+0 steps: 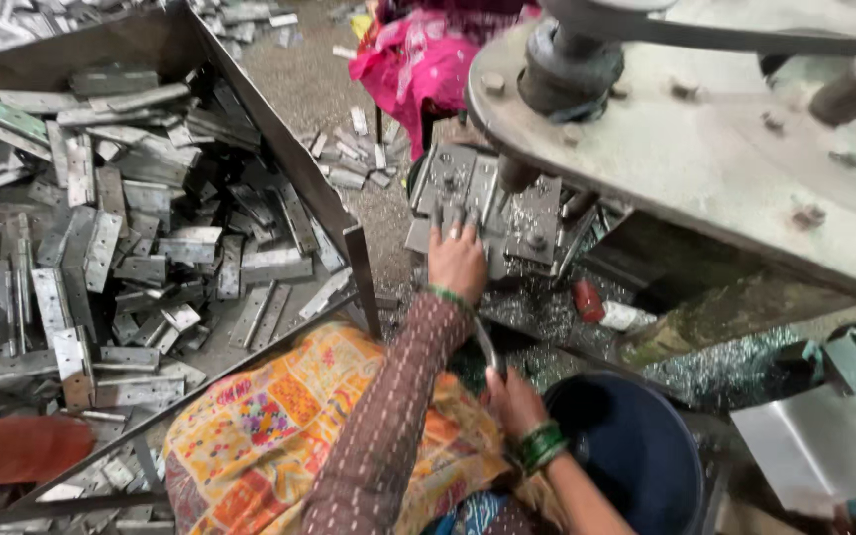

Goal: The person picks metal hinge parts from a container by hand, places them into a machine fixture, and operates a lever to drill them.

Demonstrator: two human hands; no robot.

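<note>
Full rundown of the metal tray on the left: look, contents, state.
The metal tray is a big, shallow, grey sheet-metal bin with raised, slanted walls, dull and scuffed. It fills the left of the view, one corner pointing toward the machine. Flat grey hinge plates with small holes lie in it in a loose heap, bare floor showing near the corner. Its near wall runs beside patterned fabric on the person's lap. Neither hand touches it.

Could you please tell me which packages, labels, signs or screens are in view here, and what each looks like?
Small bottle: lies on its side on the shaving-strewn machine bed, right of the left hand; red cap end, white label-like body, print unreadable.
No signs or screens show.
</note>
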